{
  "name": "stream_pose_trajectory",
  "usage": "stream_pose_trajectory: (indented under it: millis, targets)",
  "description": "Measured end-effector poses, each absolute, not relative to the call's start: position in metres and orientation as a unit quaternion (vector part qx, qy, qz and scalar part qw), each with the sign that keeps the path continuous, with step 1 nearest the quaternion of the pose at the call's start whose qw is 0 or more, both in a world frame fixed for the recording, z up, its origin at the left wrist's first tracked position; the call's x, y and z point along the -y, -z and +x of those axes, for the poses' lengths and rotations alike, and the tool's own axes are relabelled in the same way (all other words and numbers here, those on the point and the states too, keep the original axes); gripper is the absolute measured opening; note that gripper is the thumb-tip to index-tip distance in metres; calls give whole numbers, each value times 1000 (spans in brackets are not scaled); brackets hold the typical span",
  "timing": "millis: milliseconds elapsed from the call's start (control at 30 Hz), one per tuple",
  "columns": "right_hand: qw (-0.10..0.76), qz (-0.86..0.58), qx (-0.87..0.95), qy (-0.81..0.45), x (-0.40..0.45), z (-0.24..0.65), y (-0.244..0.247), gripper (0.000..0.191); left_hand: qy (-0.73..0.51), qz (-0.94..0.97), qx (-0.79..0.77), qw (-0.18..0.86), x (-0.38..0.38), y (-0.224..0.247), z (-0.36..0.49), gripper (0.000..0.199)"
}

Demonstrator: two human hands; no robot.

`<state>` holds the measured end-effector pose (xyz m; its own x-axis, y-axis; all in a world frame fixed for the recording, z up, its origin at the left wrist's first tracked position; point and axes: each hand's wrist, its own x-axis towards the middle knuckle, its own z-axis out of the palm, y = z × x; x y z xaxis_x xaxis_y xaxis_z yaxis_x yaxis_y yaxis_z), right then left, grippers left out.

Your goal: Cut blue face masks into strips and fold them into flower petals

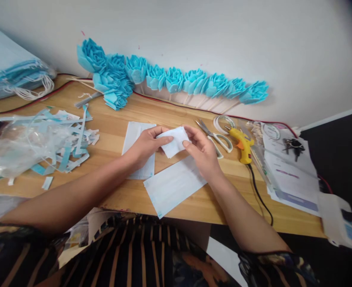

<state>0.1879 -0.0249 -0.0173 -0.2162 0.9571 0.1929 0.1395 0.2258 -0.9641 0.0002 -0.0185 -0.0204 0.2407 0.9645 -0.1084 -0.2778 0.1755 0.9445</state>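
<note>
A folded piece of pale blue-white mask fabric [172, 142] is pinched between my two hands above the table. My left hand [148, 144] grips its left side, thumb on top and fingers behind. At the other side, my right hand [202, 150] holds the edge in the same way. Beneath my hands, a flat rectangular fabric sheet [171, 190] lies slanted near the front edge. Another pale sheet [134, 135] rests under my left hand and wrist, partly hidden by them.
Blue fabric flowers [174, 79] on sticks line the wall. Scissors [213, 135], a yellow glue gun [244, 147] with a black cord, and papers [289, 167] with keys [294, 146] are on the right. Fabric scraps [65, 155], a clear plastic bag [23, 145] and stacked masks [14, 71] are left.
</note>
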Motion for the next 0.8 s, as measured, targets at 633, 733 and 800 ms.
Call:
stream_pose_trajectory:
  millis: [633, 733, 800]
  targets:
    - [435, -424, 698, -380, 28, 188, 16, 16, -494, 335, -344, 725, 16, 15, 1, 14]
    - [431, -425, 718, -343, 29, 187, 14, 21, -495, 348, -337, 722, 16, 15, 1, 28]
    - [425, -425, 730, -326, 29, 187, 14, 23, -497, 373, -341, 705, 16, 16, 0, 31]
